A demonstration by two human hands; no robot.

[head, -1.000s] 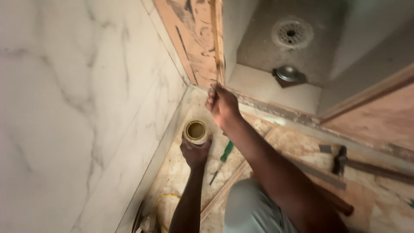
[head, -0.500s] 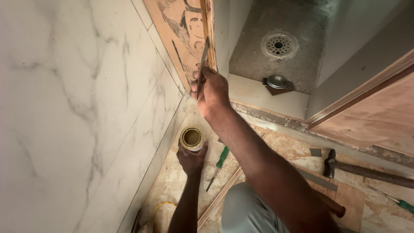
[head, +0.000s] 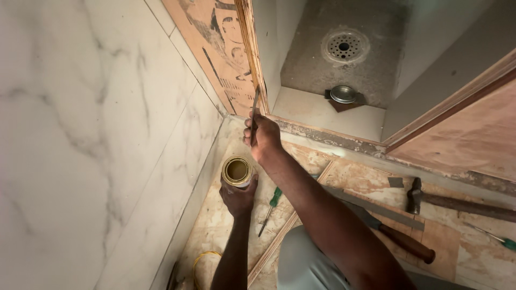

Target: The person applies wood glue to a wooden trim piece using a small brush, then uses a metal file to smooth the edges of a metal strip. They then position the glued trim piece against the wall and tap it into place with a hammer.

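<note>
a marbled white wall (head: 80, 134) fills the left side of my view, running down to a plywood floor (head: 226, 220). low at the bottom edge, near the wall's foot, a loop of yellow cord (head: 201, 260) lies on the floor. my left hand (head: 238, 194) is raised from below, fingers curled shut around an open tin (head: 237, 171); the tin stands upright in my grip, its round mouth facing up, with brownish stuff inside. just right of that hand a screwdriver (head: 269, 209) with a green handle lies on the floor, beside a thin wooden strip (head: 285, 236) that runs slantwise. above the tin, my right hand (head: 262, 135) reaches forward, fingers pinched shut on a thin flat tool (head: 255, 110), whose upper end rests against the edge of an upright plywood panel (head: 226, 53). i cannot tell what kind of tool it is. past the panel is a lower grey floor with a round drain grate (head: 345, 46), and a small metal cap (head: 344, 94) nearer me. on the right, a saw (head: 387, 228) with a dark wooden handle lies on the plywood floor, a hammer (head: 424, 197) beyond it, and a second green-handled screwdriver (head: 494, 238) at the far right edge. a wooden door (head: 462, 134) stands at the upper right.
</note>
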